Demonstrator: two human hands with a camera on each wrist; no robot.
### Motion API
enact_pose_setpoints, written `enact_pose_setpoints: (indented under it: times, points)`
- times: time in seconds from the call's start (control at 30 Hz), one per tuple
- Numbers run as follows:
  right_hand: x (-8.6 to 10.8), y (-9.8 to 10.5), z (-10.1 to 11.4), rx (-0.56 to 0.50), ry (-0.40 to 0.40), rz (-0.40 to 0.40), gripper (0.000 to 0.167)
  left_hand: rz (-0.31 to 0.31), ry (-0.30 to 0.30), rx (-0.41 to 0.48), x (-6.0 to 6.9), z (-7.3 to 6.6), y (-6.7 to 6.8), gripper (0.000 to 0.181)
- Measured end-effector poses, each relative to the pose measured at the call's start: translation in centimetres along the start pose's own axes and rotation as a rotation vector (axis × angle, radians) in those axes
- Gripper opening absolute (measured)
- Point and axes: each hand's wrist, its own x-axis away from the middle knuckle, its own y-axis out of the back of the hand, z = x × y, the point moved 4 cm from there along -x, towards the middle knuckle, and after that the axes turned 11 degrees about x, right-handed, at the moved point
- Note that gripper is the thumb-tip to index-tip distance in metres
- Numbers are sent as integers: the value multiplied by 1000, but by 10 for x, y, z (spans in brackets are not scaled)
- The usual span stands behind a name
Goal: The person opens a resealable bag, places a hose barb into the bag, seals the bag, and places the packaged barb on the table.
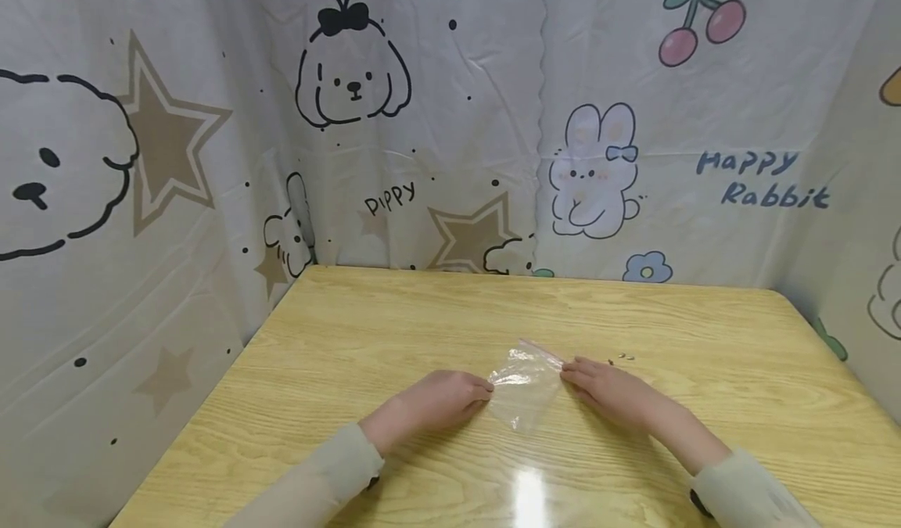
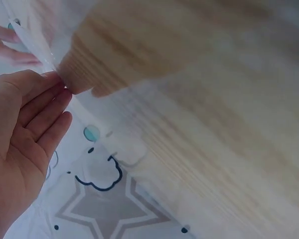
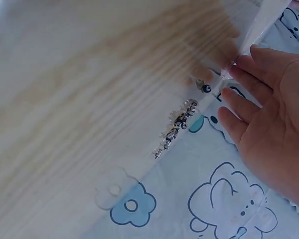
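A clear zip-top plastic bag (image 1: 526, 393) with a pinkish strip along its upper right edge is stretched between both hands, just over the table. My left hand (image 1: 446, 397) pinches its left side between thumb and fingertips; the left wrist view shows the film at the left fingertips (image 2: 66, 88). On the opposite side, my right hand (image 1: 615, 393) pinches the bag near the strip's lower end. Its ring and little fingers stay loosely bent, away from the film, in the right wrist view. No contents are visible inside the bag.
Several small shiny metallic pieces (image 3: 178, 124) lie on the wood-grain table (image 1: 394, 317) just beyond the right hand, too small to identify. A printed cloth (image 1: 450, 121) hangs behind the table's far edge and along its left and right sides.
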Motion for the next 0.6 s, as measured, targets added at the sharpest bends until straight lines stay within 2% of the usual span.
enact_pose_setpoints:
  times: [0.2,0.4,0.6]
  points:
    - [7,1,5,52,15,-35,38,-10,40,-25,-3,9,2,22]
    - [12,2,12,153,102,-129,32,-10,76,-107,-8,16,1,25]
    - [16,4,23,208,145,-189,27,8,117,-151,-16,22,4,30]
